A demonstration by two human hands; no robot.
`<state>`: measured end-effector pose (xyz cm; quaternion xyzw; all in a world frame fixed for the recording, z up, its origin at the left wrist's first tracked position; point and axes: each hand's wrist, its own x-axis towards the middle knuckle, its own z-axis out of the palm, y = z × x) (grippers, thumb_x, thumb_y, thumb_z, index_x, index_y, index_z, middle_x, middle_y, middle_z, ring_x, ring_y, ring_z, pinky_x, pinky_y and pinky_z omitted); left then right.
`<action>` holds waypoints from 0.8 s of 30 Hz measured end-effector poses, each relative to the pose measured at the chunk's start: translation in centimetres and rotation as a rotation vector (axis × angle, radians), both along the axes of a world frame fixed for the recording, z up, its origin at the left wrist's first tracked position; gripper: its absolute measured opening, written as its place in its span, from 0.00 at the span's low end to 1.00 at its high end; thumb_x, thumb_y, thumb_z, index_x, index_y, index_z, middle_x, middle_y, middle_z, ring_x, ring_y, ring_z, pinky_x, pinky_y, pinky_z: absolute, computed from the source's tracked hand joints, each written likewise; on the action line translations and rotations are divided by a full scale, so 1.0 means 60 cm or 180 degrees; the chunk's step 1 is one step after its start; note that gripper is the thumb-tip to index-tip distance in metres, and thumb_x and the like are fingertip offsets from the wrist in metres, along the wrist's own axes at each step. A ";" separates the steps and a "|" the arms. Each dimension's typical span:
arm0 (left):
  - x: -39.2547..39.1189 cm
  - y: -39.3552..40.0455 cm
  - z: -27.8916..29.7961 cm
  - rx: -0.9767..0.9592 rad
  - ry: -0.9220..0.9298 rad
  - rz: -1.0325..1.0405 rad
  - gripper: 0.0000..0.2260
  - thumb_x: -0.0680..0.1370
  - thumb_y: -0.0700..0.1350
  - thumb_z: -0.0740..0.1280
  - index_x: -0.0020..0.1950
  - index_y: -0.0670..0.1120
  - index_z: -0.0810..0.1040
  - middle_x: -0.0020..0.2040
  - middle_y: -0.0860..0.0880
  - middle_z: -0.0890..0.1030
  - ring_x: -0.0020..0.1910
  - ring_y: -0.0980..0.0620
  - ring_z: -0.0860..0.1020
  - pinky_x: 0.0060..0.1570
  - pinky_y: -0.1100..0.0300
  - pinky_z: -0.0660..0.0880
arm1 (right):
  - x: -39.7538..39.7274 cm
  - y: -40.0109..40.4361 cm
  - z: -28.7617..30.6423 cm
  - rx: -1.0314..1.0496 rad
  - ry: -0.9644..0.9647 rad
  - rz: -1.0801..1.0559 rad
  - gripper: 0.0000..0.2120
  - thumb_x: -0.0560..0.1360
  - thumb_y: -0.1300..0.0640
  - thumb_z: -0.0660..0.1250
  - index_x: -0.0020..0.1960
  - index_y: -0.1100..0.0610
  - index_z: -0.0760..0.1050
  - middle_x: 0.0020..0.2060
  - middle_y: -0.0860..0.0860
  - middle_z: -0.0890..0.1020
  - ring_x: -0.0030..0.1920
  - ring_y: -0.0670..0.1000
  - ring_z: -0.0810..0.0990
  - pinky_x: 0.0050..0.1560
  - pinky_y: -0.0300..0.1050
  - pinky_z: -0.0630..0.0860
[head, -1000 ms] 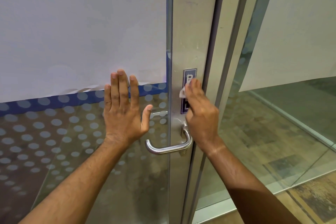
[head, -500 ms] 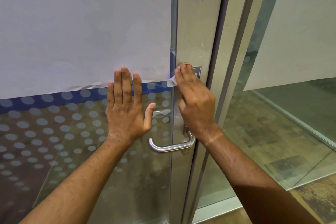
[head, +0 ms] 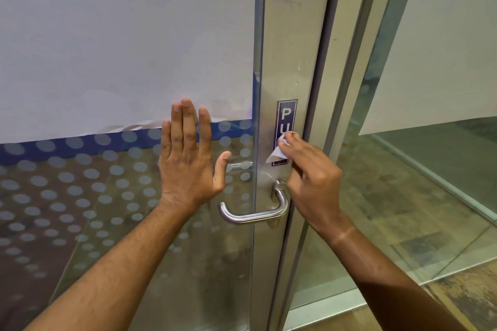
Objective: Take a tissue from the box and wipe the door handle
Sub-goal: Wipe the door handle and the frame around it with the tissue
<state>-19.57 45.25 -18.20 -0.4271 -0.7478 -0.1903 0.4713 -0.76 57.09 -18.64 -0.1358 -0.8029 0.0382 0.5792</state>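
Currently: Tissue Applied Above the Lever, Door Braced

Right hand (head: pixel 313 183) pinches a small crumpled tissue (head: pixel 278 152) between thumb and fingertips, pressing it against the metal door stile just above the door handle (head: pixel 252 213). The tissue covers the lower part of the blue push sign (head: pixel 285 121), which sits directly above the handle's pivot. This placement suggests the plate area above the lever is being wiped; the lever bar itself is not in contact with the tissue.

Left hand (head: pixel 188 161) grasps nothing: palm flat, fingers extended upward, pressed on the dotted glass panel (head: pixel 80 196) just left of the handle. Its probable purpose is to steady the door against the wiping pressure.

Above the handle, white paper (head: pixel 121 35) covers the upper glass. Tissue box: not in view
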 end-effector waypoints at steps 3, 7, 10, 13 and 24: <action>-0.002 0.003 -0.001 -0.0015 -0.0006 0.0046 0.43 0.77 0.60 0.62 0.80 0.37 0.47 0.78 0.35 0.47 0.78 0.44 0.32 0.77 0.49 0.34 | 0.012 0.000 -0.020 -0.0100 0.0088 -0.0056 0.20 0.67 0.79 0.67 0.55 0.66 0.81 0.54 0.60 0.83 0.57 0.56 0.82 0.57 0.52 0.79; -0.004 0.004 -0.003 0.0014 0.0026 0.0058 0.43 0.77 0.60 0.62 0.80 0.37 0.47 0.78 0.34 0.47 0.78 0.44 0.32 0.77 0.49 0.33 | 0.006 -0.001 -0.041 -0.0089 -0.0095 -0.0005 0.20 0.68 0.78 0.69 0.57 0.65 0.81 0.53 0.60 0.82 0.54 0.58 0.81 0.55 0.51 0.80; -0.005 0.004 -0.003 -0.0010 0.0050 0.0083 0.43 0.77 0.60 0.62 0.80 0.38 0.47 0.78 0.34 0.47 0.79 0.44 0.34 0.77 0.49 0.33 | -0.012 -0.003 -0.047 0.0288 -0.0224 -0.0001 0.17 0.71 0.74 0.66 0.58 0.64 0.81 0.54 0.58 0.83 0.53 0.58 0.81 0.54 0.51 0.78; -0.005 0.004 -0.003 -0.0017 0.0037 0.0093 0.43 0.77 0.61 0.62 0.80 0.38 0.46 0.78 0.35 0.47 0.80 0.43 0.35 0.77 0.49 0.33 | -0.031 0.001 -0.045 0.0483 -0.0514 -0.0225 0.15 0.71 0.71 0.67 0.57 0.64 0.81 0.53 0.59 0.83 0.50 0.60 0.79 0.49 0.52 0.77; -0.006 0.008 -0.002 0.0036 0.0120 0.0090 0.43 0.76 0.61 0.63 0.80 0.37 0.48 0.77 0.33 0.49 0.78 0.35 0.46 0.77 0.49 0.33 | -0.002 0.019 -0.046 0.0405 -0.0980 -0.0183 0.15 0.68 0.72 0.74 0.54 0.67 0.81 0.50 0.60 0.83 0.46 0.60 0.81 0.43 0.54 0.81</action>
